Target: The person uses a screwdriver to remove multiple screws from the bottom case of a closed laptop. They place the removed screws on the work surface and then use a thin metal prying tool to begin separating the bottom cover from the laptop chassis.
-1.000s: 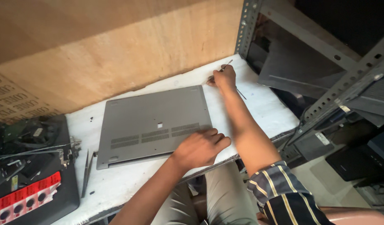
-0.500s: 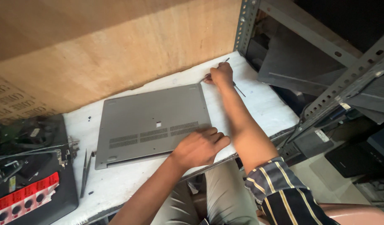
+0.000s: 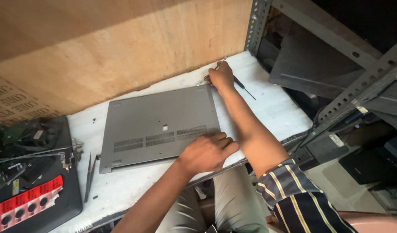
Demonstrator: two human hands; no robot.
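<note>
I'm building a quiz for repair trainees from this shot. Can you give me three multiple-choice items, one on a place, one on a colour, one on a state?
1. Where does the left hand rest?
A. on the near edge of the laptop
B. on the shelf frame
C. on the black tray

2. What colour is the laptop's upturned underside?
A. white
B. grey
C. red

3. How does the screwdriver lie?
A. standing upright
B. flat on the white table beside the right hand
C. stuck in the wood panel

Answers: 1 A, fingers spread over the near edge; 2 B, the vented panel is plain grey; 3 B, its thin shaft lies flat on the table.
</note>
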